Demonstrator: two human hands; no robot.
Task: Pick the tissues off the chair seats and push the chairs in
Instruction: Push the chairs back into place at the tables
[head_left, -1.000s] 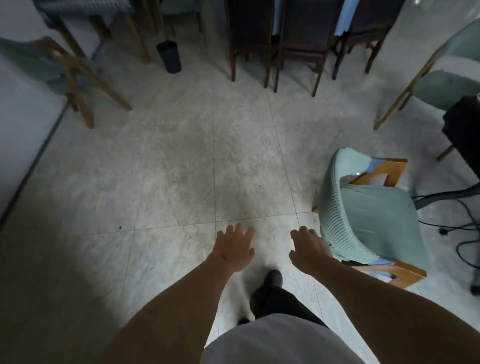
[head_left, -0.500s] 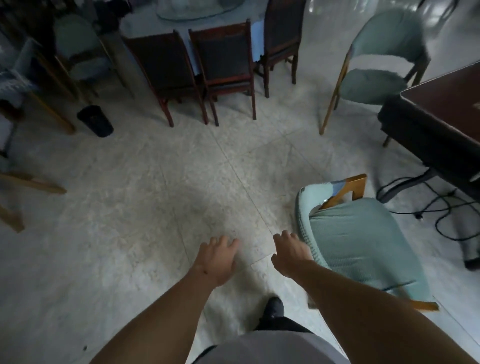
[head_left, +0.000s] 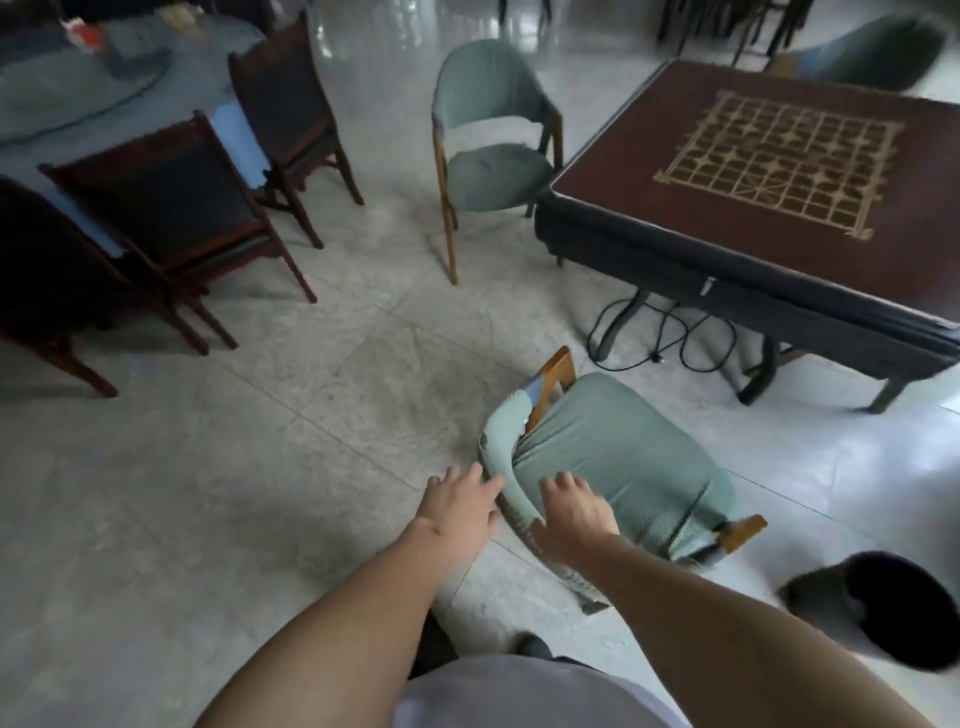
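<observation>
A green padded chair (head_left: 623, 457) with wooden arms stands just in front of me, its curved back toward me and its seat facing the dark game table (head_left: 769, 171). My left hand (head_left: 460, 506) reaches the outer side of the chair back with fingers spread. My right hand (head_left: 571, 512) lies over the top of the back, fingers straight above the seat. Neither hand holds anything. I see no tissue on this seat. A second green chair (head_left: 493, 130) stands by the table's left corner, its seat bare.
Dark wooden chairs (head_left: 171, 208) are tucked at a round table (head_left: 62, 88) on the left. A black cable (head_left: 665, 332) lies on the floor under the game table. A black bin (head_left: 883, 608) stands at my right. Another green chair (head_left: 872, 47) is at the far right.
I have turned right toward the game table and closed in on the near green chair. Both hands moved from mid-air onto its back.
</observation>
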